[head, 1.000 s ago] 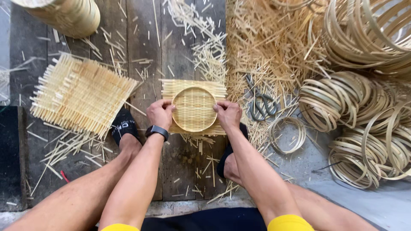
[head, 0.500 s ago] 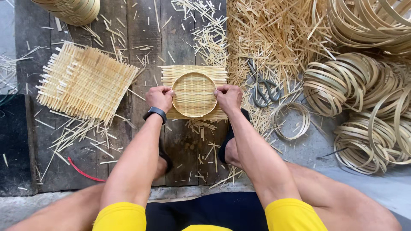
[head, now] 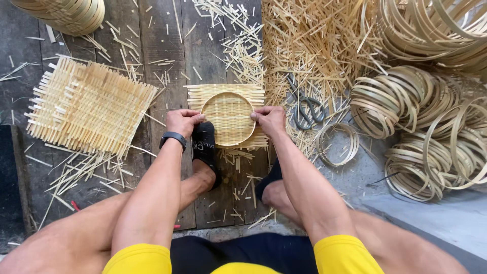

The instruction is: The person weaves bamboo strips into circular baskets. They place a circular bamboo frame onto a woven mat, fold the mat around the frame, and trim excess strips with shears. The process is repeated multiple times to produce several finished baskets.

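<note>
Both hands clamp the bamboo ring from opposite sides, left hand and right hand, pressing it flat onto the woven mat, whose long axis runs left-right on the planks. Scissors lie beyond.

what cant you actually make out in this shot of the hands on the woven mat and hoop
- Head view: the near corners of the woven mat are covered by the left hand and right hand.
- Head view: each hand's grip on the hoop is unclear; the fingertips curl under.
- Head view: the stack of mats shows only its top mat.
- Head view: the basket is cut off by the top edge.
- Head view: the scissors have blades partly buried in splints.
</note>
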